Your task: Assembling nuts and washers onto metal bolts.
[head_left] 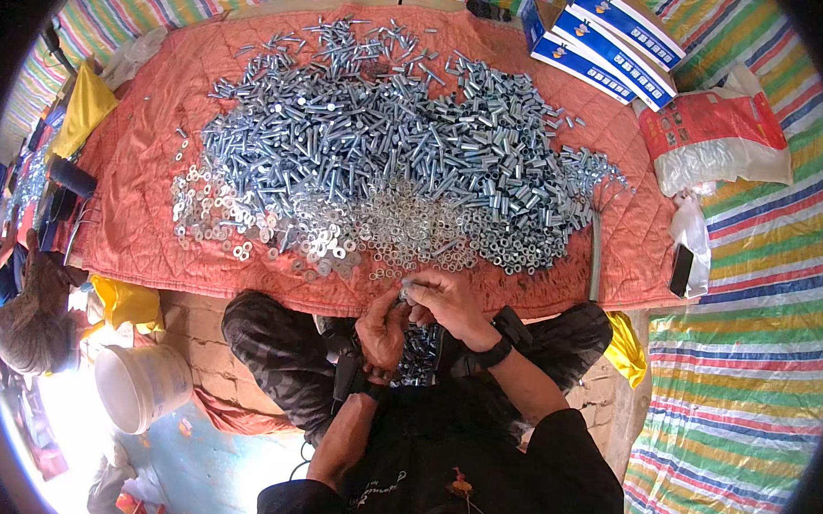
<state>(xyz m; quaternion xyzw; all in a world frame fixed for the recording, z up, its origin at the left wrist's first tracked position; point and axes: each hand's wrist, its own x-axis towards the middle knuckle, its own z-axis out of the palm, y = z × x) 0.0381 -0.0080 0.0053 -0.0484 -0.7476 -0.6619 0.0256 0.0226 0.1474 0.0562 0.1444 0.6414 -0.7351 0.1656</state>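
Note:
My left hand (381, 337) and my right hand (452, 306) meet at the table's near edge. Both are closed, with fingertips pinched around a small silvery metal fastener (406, 286); its exact kind is mostly hidden by the fingers. Just beyond them lie thin metal rings (403, 233), flat washers (324, 241) to the left and hex nuts (523, 254) to the right. Behind these spreads a big heap of metal bolts (297, 130), with short metal sleeves (519, 151) on its right side. Below my hands, between my legs, more shiny metal parts (418, 355) are gathered.
A quilted red cloth (145, 196) covers the table. Blue-and-white boxes (609, 44) stand at the back right, near a red-and-clear plastic bag (716, 133). A white bucket (144, 387) is at the lower left. Another person (36, 326) sits at the far left.

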